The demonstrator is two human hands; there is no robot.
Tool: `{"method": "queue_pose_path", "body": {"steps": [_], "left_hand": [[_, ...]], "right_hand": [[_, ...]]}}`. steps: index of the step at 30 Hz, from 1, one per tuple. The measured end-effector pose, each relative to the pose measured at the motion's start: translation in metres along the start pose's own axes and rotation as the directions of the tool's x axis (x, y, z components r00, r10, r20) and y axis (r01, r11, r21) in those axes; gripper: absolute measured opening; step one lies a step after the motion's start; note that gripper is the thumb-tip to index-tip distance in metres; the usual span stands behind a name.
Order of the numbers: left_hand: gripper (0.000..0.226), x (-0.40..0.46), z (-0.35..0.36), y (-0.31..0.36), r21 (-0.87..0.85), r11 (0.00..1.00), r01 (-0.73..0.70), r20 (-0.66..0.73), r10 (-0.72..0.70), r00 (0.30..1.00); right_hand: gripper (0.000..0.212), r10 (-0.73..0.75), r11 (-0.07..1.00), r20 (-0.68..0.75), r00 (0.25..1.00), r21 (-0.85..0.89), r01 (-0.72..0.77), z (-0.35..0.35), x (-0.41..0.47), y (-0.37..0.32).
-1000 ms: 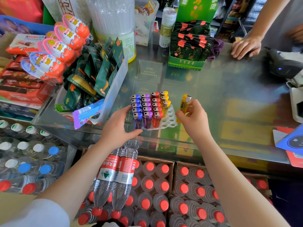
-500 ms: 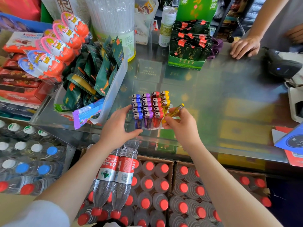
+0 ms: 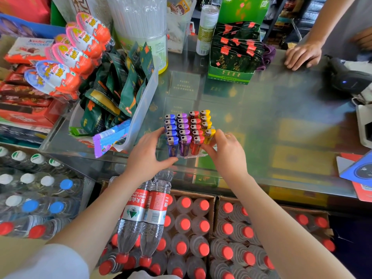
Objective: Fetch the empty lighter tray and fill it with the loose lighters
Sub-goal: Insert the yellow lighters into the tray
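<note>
A white lighter tray [image 3: 194, 156] stands on the glass counter [image 3: 271, 121]. It holds upright rows of blue, purple, red and yellow lighters [image 3: 184, 129]. My left hand [image 3: 148, 156] grips the tray's left side, thumb under the front blue lighter. My right hand [image 3: 228, 152] is at the tray's right side. Its thumb and fingers pinch a yellow lighter [image 3: 209, 136] that stands upright at the front of the yellow row. The tray's right edge is hidden behind that hand.
A clear bin of green snack packets [image 3: 120, 91] sits close on the left, with chocolate eggs [image 3: 66, 63] beyond. A green box of tea sachets [image 3: 233, 57] stands at the back. Another person's hand [image 3: 303, 56] rests far right by a black scanner [image 3: 350, 79]. Bottled water [image 3: 187, 224] fills boxes below.
My right hand brought the yellow lighter from the right of the tray, tilted it over the yellow row, and now holds it upright in the tray. My left hand stayed on the tray.
</note>
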State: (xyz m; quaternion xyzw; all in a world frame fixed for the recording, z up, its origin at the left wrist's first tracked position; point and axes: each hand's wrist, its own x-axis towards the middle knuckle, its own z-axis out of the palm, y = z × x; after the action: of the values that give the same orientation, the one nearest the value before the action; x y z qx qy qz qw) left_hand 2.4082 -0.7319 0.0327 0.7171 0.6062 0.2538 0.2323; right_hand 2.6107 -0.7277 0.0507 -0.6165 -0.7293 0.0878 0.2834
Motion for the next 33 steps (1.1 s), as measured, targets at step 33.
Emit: {"method": "queue_pose_path", "body": {"steps": [33], "left_hand": [[0.056,0.004,-0.005,0.021,-0.002,0.998,0.058,-0.053,-0.058,0.997]], "right_hand": [[0.05,-0.02,0.984,0.145,0.989,-0.174,0.046,-0.003,-0.003,0.041]]}}
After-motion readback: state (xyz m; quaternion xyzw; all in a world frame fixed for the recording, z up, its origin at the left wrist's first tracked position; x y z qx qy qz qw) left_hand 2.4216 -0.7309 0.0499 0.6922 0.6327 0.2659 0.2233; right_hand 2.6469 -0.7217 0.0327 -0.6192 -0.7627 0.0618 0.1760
